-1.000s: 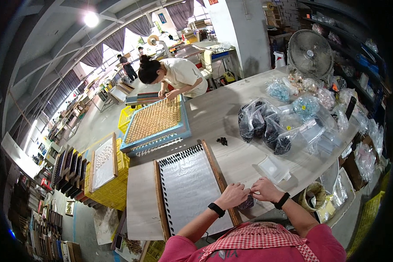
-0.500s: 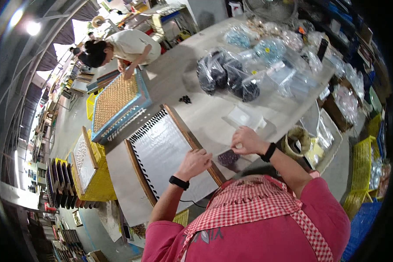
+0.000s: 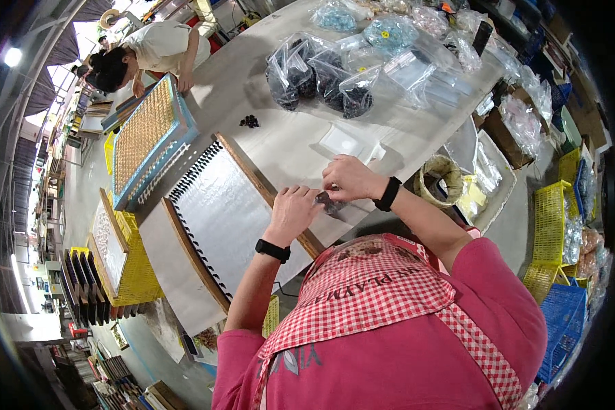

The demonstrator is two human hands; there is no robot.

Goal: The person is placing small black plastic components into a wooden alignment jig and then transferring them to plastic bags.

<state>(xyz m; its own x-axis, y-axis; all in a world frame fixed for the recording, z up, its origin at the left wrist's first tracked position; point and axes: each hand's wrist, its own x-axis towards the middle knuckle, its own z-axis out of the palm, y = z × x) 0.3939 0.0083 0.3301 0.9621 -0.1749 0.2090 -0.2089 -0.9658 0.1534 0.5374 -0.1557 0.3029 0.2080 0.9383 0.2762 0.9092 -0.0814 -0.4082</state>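
Note:
My left hand (image 3: 295,210) is closed, its fingertips pinched together near the right wooden rail (image 3: 244,166) of a frame. My right hand (image 3: 350,179) is closed too, bent inward so the two sets of fingertips nearly meet. What the fingers pinch is too small and covered to name. Just below them, a dark purple pile (image 3: 333,206) shows partly on the table. To the left lies a shiny white sheet (image 3: 219,201) between two wooden rails. Small black pieces (image 3: 188,171) line its far edge and left side.
A small black heap (image 3: 249,121) lies beyond the frame. Clear bags of dark pieces (image 3: 321,78) and a white card (image 3: 342,141) lie farther off. At left, another person works by a blue-edged stack (image 3: 147,130). A round bin (image 3: 436,183) stands right.
The whole view has shifted, moving the table up and left. My left hand has moved off the rail towards my right, and the fingertips of both hands now come together over the dark pile.

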